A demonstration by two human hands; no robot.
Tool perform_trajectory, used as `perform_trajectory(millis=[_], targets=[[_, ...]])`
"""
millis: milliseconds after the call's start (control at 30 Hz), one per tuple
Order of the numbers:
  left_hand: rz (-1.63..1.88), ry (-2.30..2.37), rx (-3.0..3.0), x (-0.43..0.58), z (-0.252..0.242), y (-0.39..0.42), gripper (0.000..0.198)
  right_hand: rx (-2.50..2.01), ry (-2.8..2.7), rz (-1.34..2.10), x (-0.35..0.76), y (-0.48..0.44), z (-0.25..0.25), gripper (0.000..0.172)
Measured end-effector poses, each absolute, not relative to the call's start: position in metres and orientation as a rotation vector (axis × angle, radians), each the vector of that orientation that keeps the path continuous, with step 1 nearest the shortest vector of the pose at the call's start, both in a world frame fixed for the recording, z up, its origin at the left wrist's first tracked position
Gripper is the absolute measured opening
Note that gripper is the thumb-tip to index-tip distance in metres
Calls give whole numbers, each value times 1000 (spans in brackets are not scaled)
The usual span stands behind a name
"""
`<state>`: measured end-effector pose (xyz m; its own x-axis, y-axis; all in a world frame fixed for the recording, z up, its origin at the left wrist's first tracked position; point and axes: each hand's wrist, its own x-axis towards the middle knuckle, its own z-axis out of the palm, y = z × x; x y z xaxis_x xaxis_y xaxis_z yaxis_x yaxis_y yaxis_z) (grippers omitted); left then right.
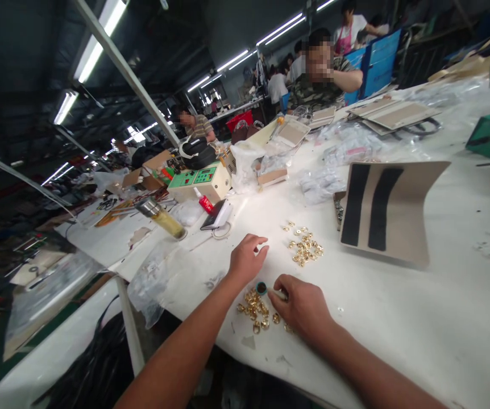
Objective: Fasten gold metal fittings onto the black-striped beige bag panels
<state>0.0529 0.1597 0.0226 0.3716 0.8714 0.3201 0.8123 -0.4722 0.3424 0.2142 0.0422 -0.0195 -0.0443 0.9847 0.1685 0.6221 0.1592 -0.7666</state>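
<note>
Bright overhead tube lights (100, 40); white table (419, 318) glare; edges warped; left side dim.

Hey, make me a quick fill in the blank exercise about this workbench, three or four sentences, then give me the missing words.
1. The beige card standing on the table bears ____ black stripes.
2. Close to the left hand and the right hand lies a pile of small ____-coloured rings.
3. The small bottle beside the green-topped machine has a ____ cap.
Missing words: two; gold; red.
</note>
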Motion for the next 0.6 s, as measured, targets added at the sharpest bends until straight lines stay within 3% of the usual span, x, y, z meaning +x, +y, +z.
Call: perform_trajectory(millis=[200, 333, 600], targets=[[418, 1403, 2658, 102, 12, 219, 27, -1523, -1735, 677, 213, 44, -19, 8], [286, 1375, 2681, 117, 9, 243, 20, -1521, -1717, 701, 212, 44, -15, 6], [345, 1488, 2489, 126, 7, 264, 15, -1520, -1719, 736, 214, 46, -14, 4]])
